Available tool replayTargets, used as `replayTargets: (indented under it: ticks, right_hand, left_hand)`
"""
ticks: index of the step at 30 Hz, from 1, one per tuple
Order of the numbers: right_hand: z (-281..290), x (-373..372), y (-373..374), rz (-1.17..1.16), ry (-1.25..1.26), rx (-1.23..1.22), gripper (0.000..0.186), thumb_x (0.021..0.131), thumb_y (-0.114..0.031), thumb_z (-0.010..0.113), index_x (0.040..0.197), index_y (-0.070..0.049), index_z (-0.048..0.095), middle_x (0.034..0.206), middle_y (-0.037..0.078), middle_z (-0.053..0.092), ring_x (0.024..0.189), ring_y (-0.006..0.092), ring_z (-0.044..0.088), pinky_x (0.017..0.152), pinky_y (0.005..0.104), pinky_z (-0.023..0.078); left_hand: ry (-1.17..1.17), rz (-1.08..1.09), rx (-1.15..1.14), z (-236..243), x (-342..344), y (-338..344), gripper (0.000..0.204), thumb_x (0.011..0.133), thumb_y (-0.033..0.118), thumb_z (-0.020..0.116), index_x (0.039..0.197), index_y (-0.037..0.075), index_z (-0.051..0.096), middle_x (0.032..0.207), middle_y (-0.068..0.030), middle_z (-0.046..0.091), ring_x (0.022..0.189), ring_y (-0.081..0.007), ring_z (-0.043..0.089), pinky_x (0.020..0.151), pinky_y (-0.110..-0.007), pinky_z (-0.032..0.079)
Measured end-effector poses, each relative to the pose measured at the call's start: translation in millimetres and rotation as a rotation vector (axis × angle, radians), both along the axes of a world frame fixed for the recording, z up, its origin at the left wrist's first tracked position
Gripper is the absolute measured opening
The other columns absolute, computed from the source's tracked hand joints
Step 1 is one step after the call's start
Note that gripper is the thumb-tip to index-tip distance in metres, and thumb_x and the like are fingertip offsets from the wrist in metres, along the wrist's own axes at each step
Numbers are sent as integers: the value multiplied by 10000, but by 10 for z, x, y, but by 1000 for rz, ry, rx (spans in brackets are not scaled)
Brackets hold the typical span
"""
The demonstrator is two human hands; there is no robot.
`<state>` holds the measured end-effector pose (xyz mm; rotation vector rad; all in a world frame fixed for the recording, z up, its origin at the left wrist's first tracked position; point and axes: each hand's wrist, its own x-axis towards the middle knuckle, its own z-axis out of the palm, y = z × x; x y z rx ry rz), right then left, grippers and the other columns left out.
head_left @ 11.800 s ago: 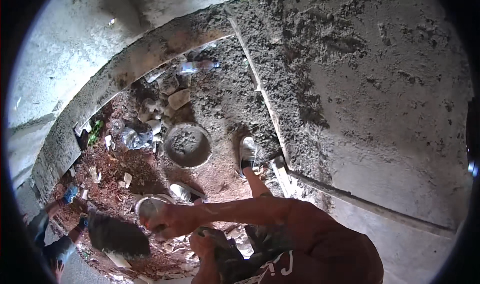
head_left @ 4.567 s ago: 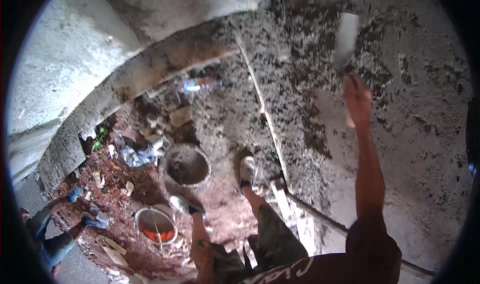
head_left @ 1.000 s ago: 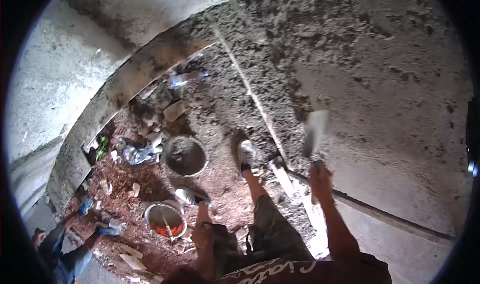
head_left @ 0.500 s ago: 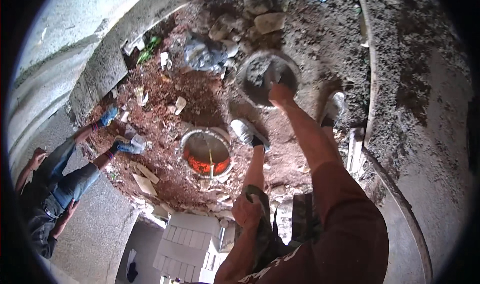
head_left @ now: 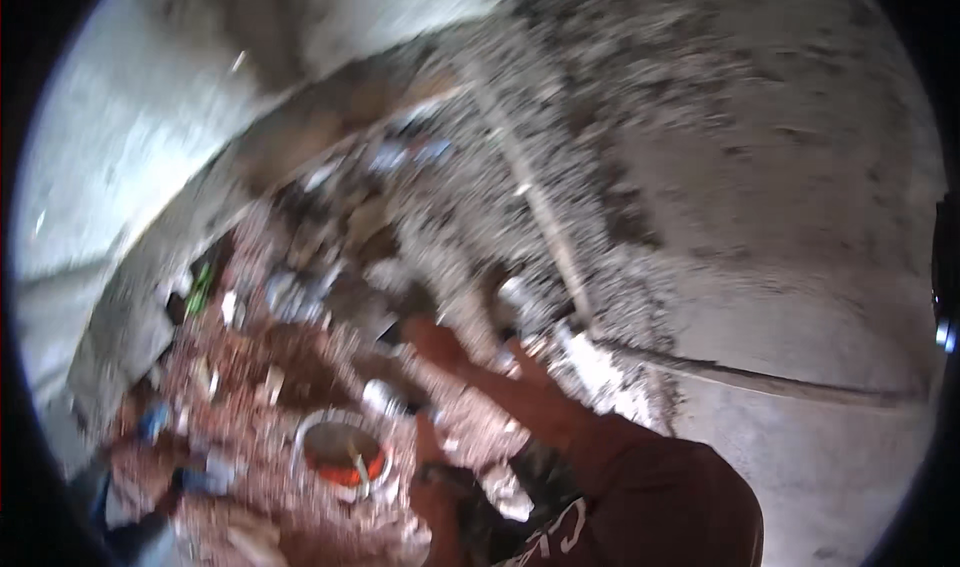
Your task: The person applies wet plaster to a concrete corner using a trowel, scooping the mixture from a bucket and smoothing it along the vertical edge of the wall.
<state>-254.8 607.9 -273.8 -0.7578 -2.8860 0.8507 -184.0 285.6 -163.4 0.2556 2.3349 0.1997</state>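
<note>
Both apart, grips blurred, can't tell | left hand [head_left: 433, 499] against shorts [head_left: 478, 525] | right hand [head_left: 434, 345], room before batten [head_left: 545, 223] edge

The shirt [head_left: 670, 502] is dark maroon, plain and matt over the shoulder, with a short sleeve [head_left: 610, 455] ending above the elbow. Bold white print [head_left: 570, 529] curves across its front. Just left of the shirt show shorts [head_left: 540, 472] in dark camouflage. Farther up and left of the shirt is the left shoe [head_left: 384, 398], pale and low-cut, with a dark sock [head_left: 414, 408] above it; the right shoe [head_left: 514, 292], also pale, is blurred. Right hand [head_left: 434, 345] and left hand [head_left: 434, 492] are bare.
</note>
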Motion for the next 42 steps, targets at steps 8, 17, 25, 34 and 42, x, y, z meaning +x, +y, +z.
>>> replayTargets:
  ticks: [8,17,25,34,42]
  right_hand:
    - [3550,-1983,-639,644,509,-726,179,766,-175,597,852,-22,564,706,109,576,651,269,594,593,382,499]
    - [3815,290,3237,-355,221,-535,208,892,-212,507,921,-23,587,772,89,589,604,183,551,585,324,498]
    - [2285,2262,823,-617,-125,-24,208,844,-241,515,786,-46,564,644,180,582,569,382,561,540,457,446]
    - [-364,-285,34,35,-715,-255,232,726,-218,568,856,-55,667,878,148,665,787,342,640,676,438,507]
    - [-1482,-190,-672,331,81,-47,135,801,-197,558,793,-64,537,587,69,521,521,199,532,467,352,408]
  left_hand:
    - [29,-98,-243,1022,-509,479,415,756,406,596,936,32,592,856,-162,639,820,-348,635,692,-466,507]
    - [-38,-93,-277,890,-414,695,449,781,430,552,979,29,590,843,-173,630,840,-355,619,732,-478,494]
    - [-141,-94,-264,462,-562,417,567,749,498,571,978,-16,636,876,-211,647,852,-361,632,749,-453,501]
    - [1,14,-516,654,-532,-63,380,768,367,525,952,51,630,873,-173,647,836,-350,614,773,-474,465]
    - [-41,150,-358,529,-682,-119,362,766,327,552,987,52,630,918,-183,643,880,-347,607,792,-449,464]
